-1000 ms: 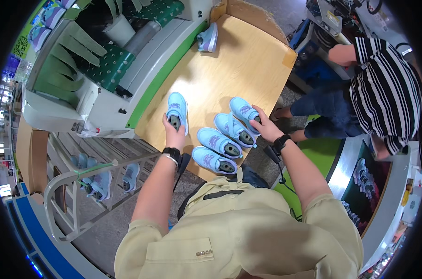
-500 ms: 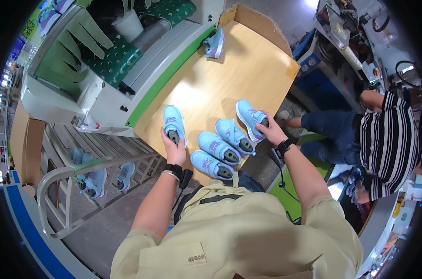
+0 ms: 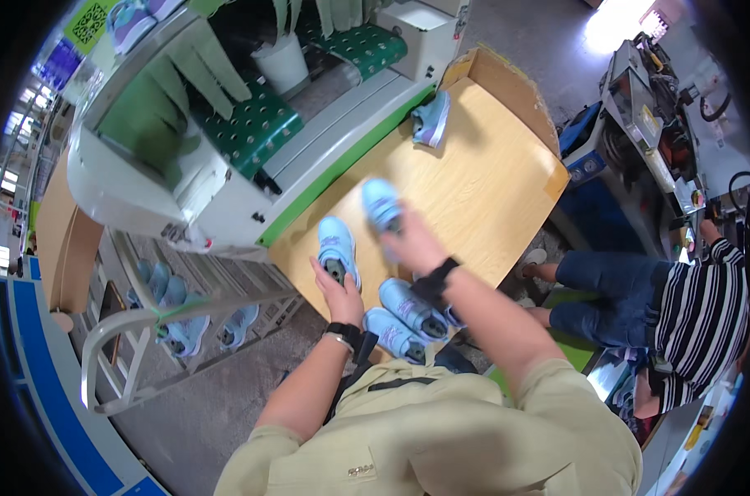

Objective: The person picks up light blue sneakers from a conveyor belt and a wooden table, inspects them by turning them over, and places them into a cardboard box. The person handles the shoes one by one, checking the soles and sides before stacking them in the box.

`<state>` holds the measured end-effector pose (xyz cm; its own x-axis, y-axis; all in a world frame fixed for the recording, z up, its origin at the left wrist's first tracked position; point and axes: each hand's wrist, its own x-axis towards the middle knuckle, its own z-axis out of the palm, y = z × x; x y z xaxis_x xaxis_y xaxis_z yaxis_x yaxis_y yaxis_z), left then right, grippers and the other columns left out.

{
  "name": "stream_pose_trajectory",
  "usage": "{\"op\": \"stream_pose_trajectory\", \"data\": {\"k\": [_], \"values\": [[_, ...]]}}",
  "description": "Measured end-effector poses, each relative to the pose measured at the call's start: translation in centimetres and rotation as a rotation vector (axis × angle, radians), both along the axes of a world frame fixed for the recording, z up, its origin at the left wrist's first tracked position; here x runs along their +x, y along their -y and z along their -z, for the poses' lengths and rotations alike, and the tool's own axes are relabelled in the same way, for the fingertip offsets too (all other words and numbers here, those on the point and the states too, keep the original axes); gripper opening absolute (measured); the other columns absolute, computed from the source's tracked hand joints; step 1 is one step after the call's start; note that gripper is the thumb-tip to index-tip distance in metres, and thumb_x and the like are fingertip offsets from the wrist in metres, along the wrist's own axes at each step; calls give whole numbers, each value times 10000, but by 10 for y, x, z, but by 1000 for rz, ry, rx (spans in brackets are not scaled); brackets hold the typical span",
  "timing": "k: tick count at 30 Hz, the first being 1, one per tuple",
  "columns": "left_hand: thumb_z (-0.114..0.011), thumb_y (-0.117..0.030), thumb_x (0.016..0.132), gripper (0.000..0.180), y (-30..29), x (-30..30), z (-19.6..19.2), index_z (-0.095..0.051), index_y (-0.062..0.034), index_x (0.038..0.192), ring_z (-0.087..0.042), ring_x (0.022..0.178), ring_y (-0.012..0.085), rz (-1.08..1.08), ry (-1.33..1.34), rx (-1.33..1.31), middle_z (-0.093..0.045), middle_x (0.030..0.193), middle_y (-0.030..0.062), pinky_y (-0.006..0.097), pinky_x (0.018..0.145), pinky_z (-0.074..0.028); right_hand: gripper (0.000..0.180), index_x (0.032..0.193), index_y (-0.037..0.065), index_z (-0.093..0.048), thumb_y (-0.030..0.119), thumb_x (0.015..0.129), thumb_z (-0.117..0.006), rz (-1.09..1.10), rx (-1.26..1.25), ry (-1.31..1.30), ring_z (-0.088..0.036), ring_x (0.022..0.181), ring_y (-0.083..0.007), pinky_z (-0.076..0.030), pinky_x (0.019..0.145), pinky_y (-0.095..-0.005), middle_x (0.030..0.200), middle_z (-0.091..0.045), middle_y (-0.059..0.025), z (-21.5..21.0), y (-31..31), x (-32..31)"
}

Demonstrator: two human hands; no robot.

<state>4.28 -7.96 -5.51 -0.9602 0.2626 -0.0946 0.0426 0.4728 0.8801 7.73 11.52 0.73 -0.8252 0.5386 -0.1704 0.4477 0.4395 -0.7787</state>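
Note:
My left hand [image 3: 339, 293] grips a light-blue sneaker [image 3: 335, 238] by its heel end, toe pointing away; a dark insert shows in its opening. In my right hand [image 3: 418, 245], smeared by motion, is another light-blue sneaker [image 3: 379, 201], held at the heel just right of the first. Two more light-blue sneakers, an upper one [image 3: 406, 302] and a lower one [image 3: 389, 332], rest side by side near me on the wooden tabletop [image 3: 495, 157]. Dark inserts fill them too. My right wrist and forearm hide part of what lies beside them.
A single blue sneaker [image 3: 431, 120] stands at the table's far end, by a cardboard edge [image 3: 515, 87]. Left of the table is a machine with a green perforated conveyor [image 3: 255, 136]. A metal rack [image 3: 148, 318] holds several sneakers. At right works a person in a striped shirt [image 3: 697, 318].
My right hand has carried its sneaker leftward across the table, close to the one in my left hand. My left hand keeps its sneaker. The whole view has shifted.

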Motion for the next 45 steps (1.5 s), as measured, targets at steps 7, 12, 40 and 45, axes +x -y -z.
{"op": "stream_pose_trajectory", "data": {"k": [7, 12, 40, 45], "values": [[-601, -182, 974, 792, 31, -13, -1, -130, 29, 1574, -256, 1465, 406, 162, 324, 301, -233, 1570, 296, 448, 1194, -240, 691, 1264, -37, -596, 553, 904, -607, -498, -29, 192, -650, 1042, -433, -492, 954, -476, 1087, -676, -300, 41, -33, -60], [-634, -222, 930, 733, 4, -20, -51, -293, -35, 1551, -241, 1475, 426, 295, -150, -174, -226, 1600, 267, 543, 1186, -204, 569, 1370, -18, -521, 252, 886, -654, -311, 664, 135, -384, 1392, -402, -352, 1155, -448, 1497, -423, -235, 31, -141, -138], [-777, -489, 753, 1049, -32, -31, -44, -229, -190, 1596, -341, 1414, 374, 717, -506, -683, -233, 1619, 184, 654, 1122, -190, 907, 1559, 76, -265, 255, 819, -757, -445, -170, 125, -593, 1180, -414, -486, 1002, -442, 1302, -553, -329, 37, -71, 25], [-755, -438, 810, 1027, -11, -37, -36, -195, -54, 1580, -212, 1497, 409, 625, -391, -324, -228, 1613, 231, 574, 1184, -138, 674, 1501, 85, -435, 274, 911, -700, -187, -84, 48, -509, 1347, -303, -424, 1091, -433, 1431, -554, -177, -2, -88, 109]]}}
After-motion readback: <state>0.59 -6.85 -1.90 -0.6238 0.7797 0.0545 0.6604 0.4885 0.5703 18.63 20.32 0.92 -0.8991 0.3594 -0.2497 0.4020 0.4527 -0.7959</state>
